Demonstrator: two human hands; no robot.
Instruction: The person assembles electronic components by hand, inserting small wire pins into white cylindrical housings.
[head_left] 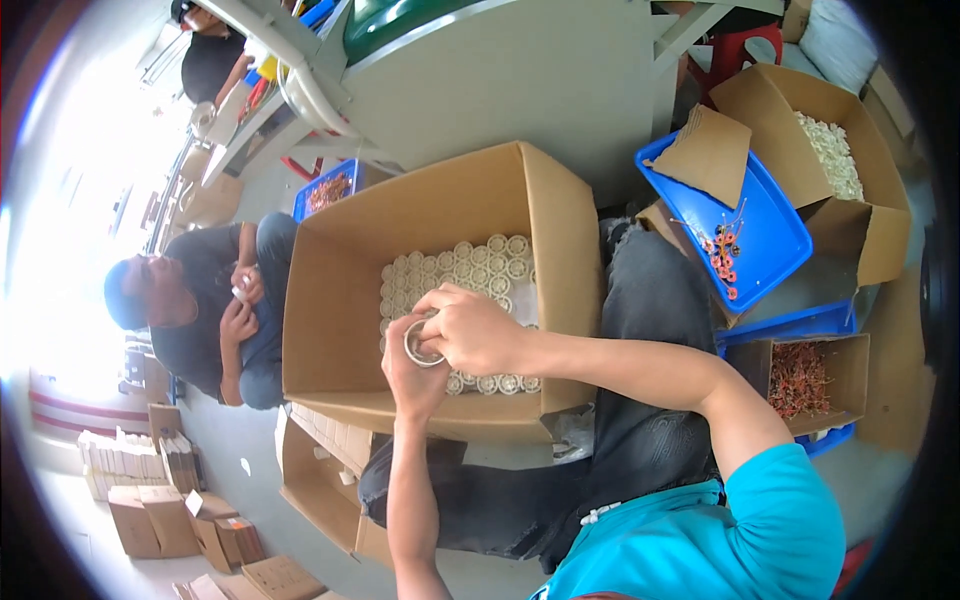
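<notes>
Both my hands meet over an open cardboard box [340,290] between my knees. My left hand [405,378] is closed round a small white round cup-like part [419,359], its round rim facing up. The fingers of my right hand [475,330] are bent into that part's opening; their tips are partly hidden, and I cannot tell whether they pinch anything. Below my hands, rows of similar white round parts [478,262] stand close together in the box, with a pale sheet showing beside them.
On the right are a blue tray [780,225] with small orange-red parts, a carton [745,95] of white pieces and a box of reddish wired parts [800,380]. Across from me a person [200,300] sits holding something small and white. A grey machine [510,90] stands ahead.
</notes>
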